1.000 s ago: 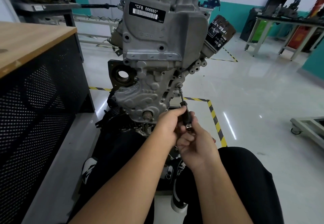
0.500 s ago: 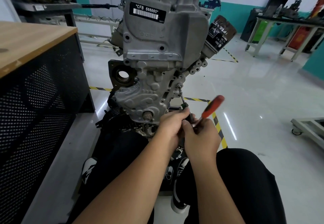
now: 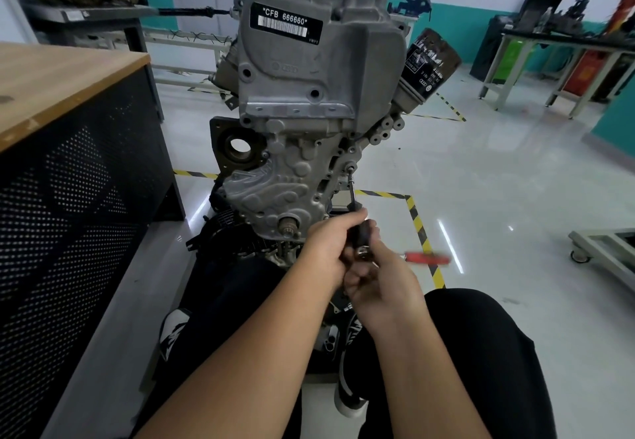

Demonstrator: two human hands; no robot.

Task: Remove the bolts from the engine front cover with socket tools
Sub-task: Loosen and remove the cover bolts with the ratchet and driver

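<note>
Engine front cover [image 3: 275, 181]: grey cast metal plate on the near face of the engine, standing upright on the floor in front of the seated person; its long axis runs up and down, its face turned toward the camera.
Bench [image 3: 51, 88]: wooden top over a black perforated side panel, at far left, well apart from the engine.
Label [image 3: 285, 23]: black plate reading "CFB 666660" with a barcode, high on the upper housing above the cover.
Crank end [image 3: 288, 225]: small round shaft stub at the bottom of the cover, just left of the hands.
Left hand [image 3: 330, 243]: fingers curled round the dark grip of the socket driver, below the cover's lower right corner.
Socket driver [image 3: 352, 194]: thin metal shaft with its long axis slanting up and slightly left, tip seated on a bolt; the lower dark grip is mostly hidden in the left hand.
Bolt [image 3: 350, 168]: on the right edge of the cover, with the driver tip touching it.
Right hand [image 3: 378, 284]: touching the left hand from below and right, fingers curled at the driver's bright metal end, holding the ratchet.
Ratchet handle [image 3: 427, 258]: red, blurred, lying roughly level and pointing right from the hands.
Oil filter [image 3: 427, 64]: black canister tilted up to the right at the engine's upper right.
</note>
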